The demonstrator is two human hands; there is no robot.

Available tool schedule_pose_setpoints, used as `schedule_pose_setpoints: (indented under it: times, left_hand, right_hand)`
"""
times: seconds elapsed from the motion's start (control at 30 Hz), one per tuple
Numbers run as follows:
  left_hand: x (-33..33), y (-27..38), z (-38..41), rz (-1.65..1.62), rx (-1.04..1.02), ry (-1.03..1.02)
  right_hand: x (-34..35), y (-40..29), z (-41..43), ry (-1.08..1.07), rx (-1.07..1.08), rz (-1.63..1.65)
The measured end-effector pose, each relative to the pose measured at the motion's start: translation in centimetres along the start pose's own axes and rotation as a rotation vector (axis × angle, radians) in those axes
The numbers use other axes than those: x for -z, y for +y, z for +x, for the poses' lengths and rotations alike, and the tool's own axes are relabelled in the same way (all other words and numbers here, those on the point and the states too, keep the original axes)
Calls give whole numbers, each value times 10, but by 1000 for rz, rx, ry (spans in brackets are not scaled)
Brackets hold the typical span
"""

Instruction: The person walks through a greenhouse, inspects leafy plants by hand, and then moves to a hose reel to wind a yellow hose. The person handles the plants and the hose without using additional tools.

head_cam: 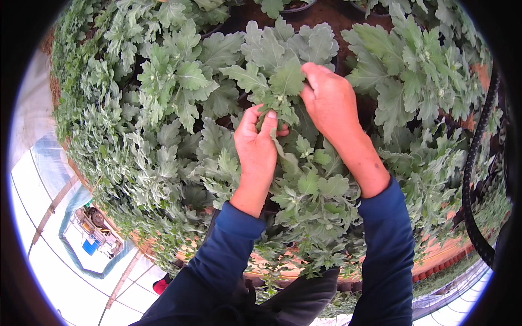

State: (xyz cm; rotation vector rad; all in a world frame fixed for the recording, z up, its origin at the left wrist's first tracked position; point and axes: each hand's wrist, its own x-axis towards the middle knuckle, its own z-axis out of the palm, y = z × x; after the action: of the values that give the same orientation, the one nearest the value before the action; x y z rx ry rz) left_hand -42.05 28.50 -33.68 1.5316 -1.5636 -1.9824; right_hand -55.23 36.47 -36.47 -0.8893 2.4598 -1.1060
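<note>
In the head view, my left hand (257, 140) grips the shoot of a chrysanthemum plant (281, 102) just below its cluster of small green buds. Its thumb lies against the young leaves, and the stem is mostly hidden behind the fingers. My right hand (330, 95) is at the right edge of the same shoot, its fingers curled and its fingertips against a broad leaf (288, 77). Whether anything is pinched between those fingertips cannot be made out. A curled leaf (287, 157) hangs below my left thumb.
Dense potted chrysanthemums (163, 150) surround both hands, with another budded plant (422, 67) at the right. Dark pot rims (299, 7) show at the top over brown soil. A black ribbed cable (473, 163) curves down the right side. Greenhouse film and poles (53, 210) stand at left.
</note>
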Motion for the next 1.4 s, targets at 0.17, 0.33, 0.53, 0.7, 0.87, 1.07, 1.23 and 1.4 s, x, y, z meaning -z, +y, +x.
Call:
schedule_pose_setpoints:
  times: [0.17,0.33,0.53,0.7,0.87,1.07,1.23,1.4]
  left_hand:
    - [10,1,7,-249,59,36]
    - [6,8,7,-360,102,63]
    - [5,9,7,-372,87,33]
    - [-1,13,5,-353,60,-28]
    - [-4,14,4,-290,91,-49]
    - [-4,14,3,-346,95,-47]
    - [-6,14,3,-318,115,-44]
    - [-5,15,3,-296,115,-44]
  right_hand:
    - [27,14,-14,247,-239,187]
    - [39,14,-27,355,64,-81]
    - [22,-11,-30,-9,3,303]
    - [19,-23,-29,-67,-118,357]
    - [12,-17,-26,42,-129,346]
    - [15,-14,-19,56,-306,515]
    - [2,-4,-18,129,-225,449]
    - [-2,0,-8,163,-128,252]
